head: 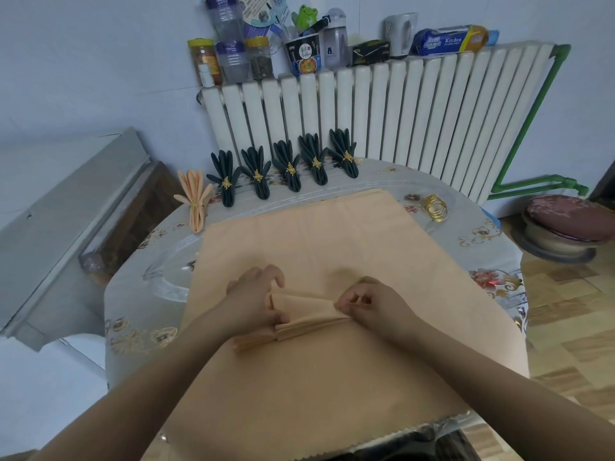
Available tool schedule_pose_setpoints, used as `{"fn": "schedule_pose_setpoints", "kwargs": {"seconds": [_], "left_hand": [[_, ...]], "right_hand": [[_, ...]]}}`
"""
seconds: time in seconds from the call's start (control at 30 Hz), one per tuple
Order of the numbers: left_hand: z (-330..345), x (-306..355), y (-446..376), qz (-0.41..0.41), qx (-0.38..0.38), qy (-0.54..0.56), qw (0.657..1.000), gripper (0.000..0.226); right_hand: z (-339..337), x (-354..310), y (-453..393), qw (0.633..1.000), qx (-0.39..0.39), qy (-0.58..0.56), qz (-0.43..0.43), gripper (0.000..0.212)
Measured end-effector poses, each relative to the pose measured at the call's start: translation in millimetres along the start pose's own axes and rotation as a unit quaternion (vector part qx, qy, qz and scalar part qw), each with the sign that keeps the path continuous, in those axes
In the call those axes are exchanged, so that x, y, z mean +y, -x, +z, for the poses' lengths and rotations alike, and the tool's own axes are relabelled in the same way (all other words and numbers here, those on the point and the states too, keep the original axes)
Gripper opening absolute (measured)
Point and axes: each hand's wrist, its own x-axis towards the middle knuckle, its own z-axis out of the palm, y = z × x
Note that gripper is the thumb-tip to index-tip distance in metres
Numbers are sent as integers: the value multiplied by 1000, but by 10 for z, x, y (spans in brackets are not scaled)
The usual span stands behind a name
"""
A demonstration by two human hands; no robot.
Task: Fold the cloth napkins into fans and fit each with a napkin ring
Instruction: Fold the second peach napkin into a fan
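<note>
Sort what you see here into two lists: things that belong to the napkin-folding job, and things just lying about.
Part of the job:
- pleated peach napkin, pinched by left hand and right hand
- stack of flat peach napkins
- gold napkin rings
- finished peach fan
- five finished dark fans

Just lying about:
- jars on the radiator
- kettle
- stool

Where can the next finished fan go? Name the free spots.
Bare tablecloth lies right of the dark fans, behind the gold rings. The left edge by the peach fan is narrow. The middle is covered by the peach cloths.
</note>
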Motion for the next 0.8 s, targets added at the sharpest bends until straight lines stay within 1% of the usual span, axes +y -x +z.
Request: {"fn": "schedule_pose_setpoints", "kwargs": {"seconds": [0.07,0.1,0.13,0.2,0.27,0.3,0.33,0.4,0.43,0.5,0.57,0.63,0.73,0.8], "left_hand": [[5,20,15,114,14,-21,993,17],[26,12,27,158,17,-29,987,16],[48,10,40,191,18,-42,981,19],[81,12,53,232,37,-86,968,25],[92,71,57,245,36,-149,957,39],[100,85,52,244,33,-173,954,40],[120,103,52,245,30,-181,952,35],[138,153,68,262,47,-199,943,25],[138,176,61,261,54,-210,941,23],[131,265,58,251,53,-237,937,22],[133,359,45,263,60,-290,918,17],[137,421,13,273,89,-326,901,10],[236,375,-126,274,143,-352,884,24],[243,342,-200,269,150,-372,875,27]], "right_hand": [[39,48,21,997,37,44,-52,14],[57,83,41,990,61,89,-92,13],[72,107,69,979,82,141,-125,15],[82,136,89,954,101,221,-176,21],[74,128,57,934,108,257,-224,22],[69,117,31,924,110,272,-247,20],[68,109,3,913,111,288,-268,17],[85,83,-40,892,112,321,-299,11],[97,75,-52,886,116,330,-304,10],[116,64,-57,883,116,342,-301,17],[124,33,-81,888,102,351,-279,21],[96,-17,-125,906,91,343,-231,24],[56,-37,-162,937,88,295,-163,28],[42,-8,-177,950,78,269,-141,32]]}}
